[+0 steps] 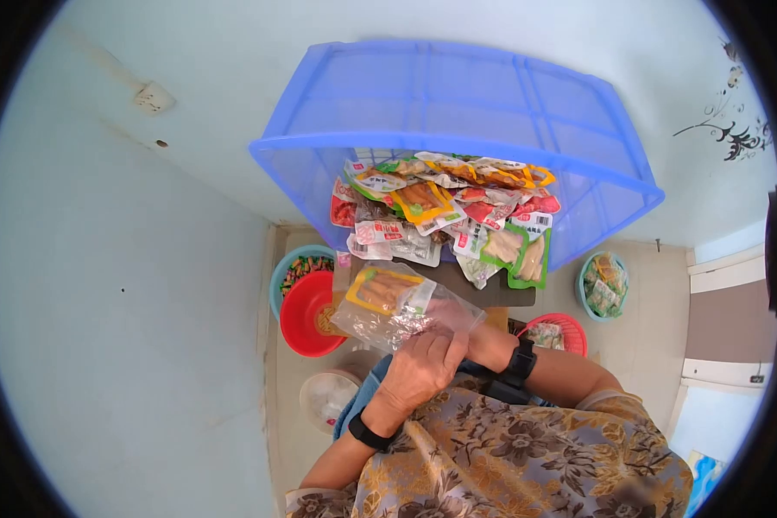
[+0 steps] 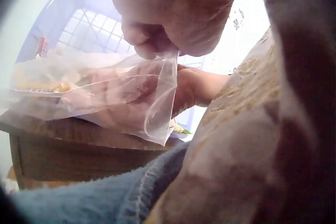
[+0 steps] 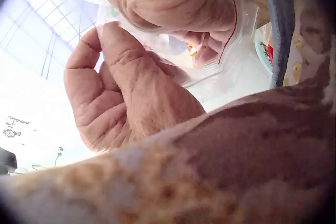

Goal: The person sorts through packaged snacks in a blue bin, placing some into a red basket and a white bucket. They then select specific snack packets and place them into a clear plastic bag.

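Note:
A clear plastic bag [image 1: 374,330] holds a yellow-edged food packet [image 1: 387,291]. At its near end, the left hand [image 1: 420,369] has its fingers curled over the plastic. In the left wrist view that hand [image 2: 176,11] pinches the bag's edge [image 2: 167,100]. Partly behind the bag is the right hand [image 1: 476,338], seen through the plastic. The right wrist view shows the right hand [image 3: 131,90] with thumb and finger pinching the plastic; a red line runs along the bag's opening [image 3: 231,19]. Some left fingertips are seen through the plastic there.
A tilted blue basket [image 1: 457,142] full of food packets stands on a dark surface [image 1: 492,294] beyond the hands. Left are a red bowl [image 1: 300,321], a teal basin [image 1: 278,281] and a whitish bucket [image 1: 319,397]. Right are a red basket [image 1: 574,326] and another basin [image 1: 589,308].

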A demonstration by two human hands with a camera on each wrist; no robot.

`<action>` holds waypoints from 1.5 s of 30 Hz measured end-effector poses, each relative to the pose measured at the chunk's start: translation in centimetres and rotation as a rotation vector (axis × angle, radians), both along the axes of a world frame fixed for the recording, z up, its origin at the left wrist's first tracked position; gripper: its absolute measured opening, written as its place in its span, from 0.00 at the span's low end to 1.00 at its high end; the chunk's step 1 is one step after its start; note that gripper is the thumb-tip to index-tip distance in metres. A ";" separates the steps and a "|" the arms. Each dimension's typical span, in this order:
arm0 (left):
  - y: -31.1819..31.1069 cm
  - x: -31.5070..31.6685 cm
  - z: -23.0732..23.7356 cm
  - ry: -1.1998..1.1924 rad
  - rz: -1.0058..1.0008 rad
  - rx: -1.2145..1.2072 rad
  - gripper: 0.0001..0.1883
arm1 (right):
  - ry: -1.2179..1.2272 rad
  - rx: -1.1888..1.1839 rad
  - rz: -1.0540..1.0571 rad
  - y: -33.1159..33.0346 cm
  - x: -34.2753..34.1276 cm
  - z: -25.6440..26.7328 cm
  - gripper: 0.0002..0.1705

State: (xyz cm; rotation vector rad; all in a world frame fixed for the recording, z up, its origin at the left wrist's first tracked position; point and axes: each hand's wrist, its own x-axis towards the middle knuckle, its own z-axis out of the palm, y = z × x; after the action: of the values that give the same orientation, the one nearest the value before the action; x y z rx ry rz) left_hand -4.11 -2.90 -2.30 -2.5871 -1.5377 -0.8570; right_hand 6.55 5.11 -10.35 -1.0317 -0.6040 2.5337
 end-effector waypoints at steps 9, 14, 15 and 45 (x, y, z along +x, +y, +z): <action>-3.3 -3.3 6.0 0.124 -0.010 0.148 0.17 | 0.115 0.217 0.130 -0.3 -1.6 8.5 0.17; -4.6 -4.7 11.5 0.148 0.037 0.364 0.15 | 0.274 0.566 0.137 -0.7 -1.5 15.8 0.19; -4.4 -4.9 12.7 0.179 0.068 0.409 0.15 | 0.277 0.583 0.131 -0.7 -1.5 17.3 0.19; 6.6 -2.7 17.4 -0.311 0.088 0.594 0.11 | -0.224 1.326 -0.498 0.2 1.0 23.0 0.23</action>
State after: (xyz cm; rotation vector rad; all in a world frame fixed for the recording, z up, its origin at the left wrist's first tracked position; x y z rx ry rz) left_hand -6.77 3.70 15.07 -2.0163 -1.1856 -1.4877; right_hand 7.54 5.26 12.69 -0.7416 -1.5194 1.1146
